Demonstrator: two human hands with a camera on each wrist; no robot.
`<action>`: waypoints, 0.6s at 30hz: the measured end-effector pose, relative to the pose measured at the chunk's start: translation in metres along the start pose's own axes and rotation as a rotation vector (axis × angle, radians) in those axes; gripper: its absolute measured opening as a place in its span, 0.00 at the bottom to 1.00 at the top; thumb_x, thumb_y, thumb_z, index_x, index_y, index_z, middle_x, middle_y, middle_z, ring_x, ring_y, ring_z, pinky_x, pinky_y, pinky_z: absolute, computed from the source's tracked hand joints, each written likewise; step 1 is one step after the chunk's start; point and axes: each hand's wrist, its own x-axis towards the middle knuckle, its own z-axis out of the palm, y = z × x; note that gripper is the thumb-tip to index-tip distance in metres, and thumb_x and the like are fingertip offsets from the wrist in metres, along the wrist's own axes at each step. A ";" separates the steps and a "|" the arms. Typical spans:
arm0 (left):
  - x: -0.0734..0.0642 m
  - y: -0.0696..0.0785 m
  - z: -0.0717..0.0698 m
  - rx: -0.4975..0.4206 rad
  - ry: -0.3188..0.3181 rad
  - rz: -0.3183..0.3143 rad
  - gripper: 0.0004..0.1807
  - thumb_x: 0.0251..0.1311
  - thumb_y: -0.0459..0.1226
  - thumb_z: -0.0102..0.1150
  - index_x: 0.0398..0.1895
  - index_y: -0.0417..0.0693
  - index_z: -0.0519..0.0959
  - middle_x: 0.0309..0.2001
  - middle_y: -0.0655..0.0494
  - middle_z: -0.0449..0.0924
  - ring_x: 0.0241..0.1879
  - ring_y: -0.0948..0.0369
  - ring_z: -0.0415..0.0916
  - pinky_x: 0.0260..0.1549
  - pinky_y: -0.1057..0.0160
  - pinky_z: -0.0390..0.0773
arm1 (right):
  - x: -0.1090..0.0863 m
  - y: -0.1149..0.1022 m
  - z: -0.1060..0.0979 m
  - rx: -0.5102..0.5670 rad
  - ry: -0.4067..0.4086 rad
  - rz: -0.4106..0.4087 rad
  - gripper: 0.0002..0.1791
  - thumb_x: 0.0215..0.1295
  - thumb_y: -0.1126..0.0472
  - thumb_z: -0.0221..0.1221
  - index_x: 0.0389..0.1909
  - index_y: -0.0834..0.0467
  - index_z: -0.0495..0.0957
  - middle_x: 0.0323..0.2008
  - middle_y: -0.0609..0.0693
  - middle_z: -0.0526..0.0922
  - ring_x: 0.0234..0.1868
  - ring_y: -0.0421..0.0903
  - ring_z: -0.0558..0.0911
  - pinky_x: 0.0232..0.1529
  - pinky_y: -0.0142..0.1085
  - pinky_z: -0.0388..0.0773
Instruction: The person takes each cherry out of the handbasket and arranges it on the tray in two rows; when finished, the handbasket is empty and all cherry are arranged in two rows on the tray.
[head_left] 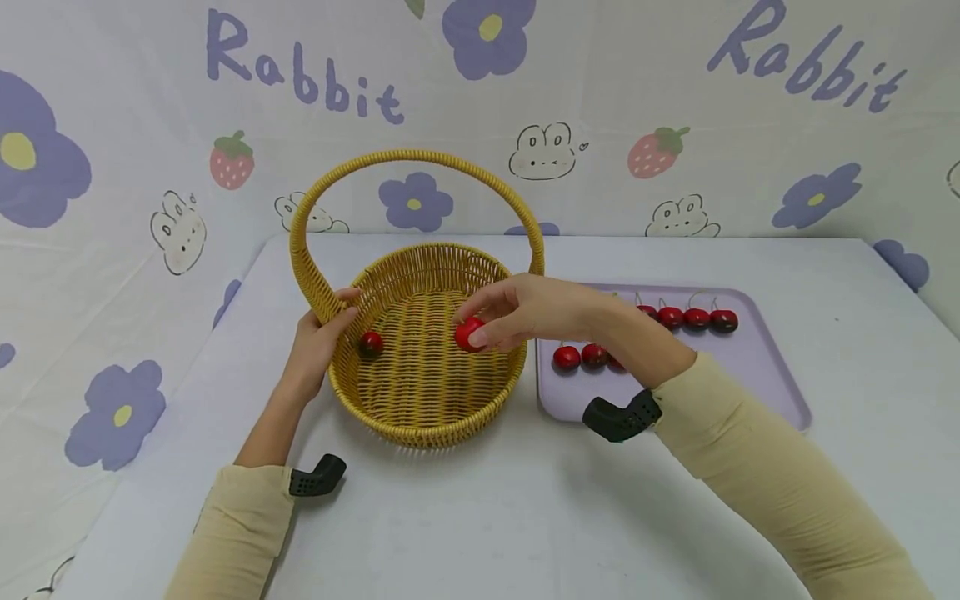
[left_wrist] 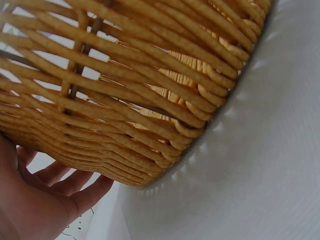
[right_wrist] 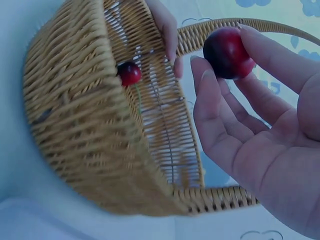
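Note:
A round yellow wicker basket (head_left: 427,435) with a tall arched handle stands left of centre on the table. My left hand (head_left: 315,346) grips its left rim by the handle's foot, thumb over the edge; in the left wrist view its fingers (left_wrist: 92,192) lie against the outer weave. Over the basket's right side, my right hand (head_left: 521,310) pinches a dark red cherry (right_wrist: 229,53) between thumb and fingertips, raised off the basket floor. Another cherry (head_left: 371,345) with a green stem lies inside, against the left wall.
On the right a lilac tray (head_left: 757,358) bears a back row of cherries (head_left: 697,318) and a front row of cherries (head_left: 566,358), partly hidden by my right forearm. A patterned cloth (head_left: 465,125) hangs behind the white table (head_left: 465,533).

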 end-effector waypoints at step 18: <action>-0.001 0.001 0.000 -0.001 0.000 -0.005 0.23 0.72 0.39 0.46 0.66 0.39 0.66 0.65 0.43 0.63 0.63 0.52 0.60 0.61 0.51 0.56 | -0.070 0.048 -0.026 -0.082 0.130 0.077 0.24 0.59 0.49 0.65 0.57 0.48 0.76 0.46 0.55 0.78 0.38 0.53 0.76 0.32 0.38 0.71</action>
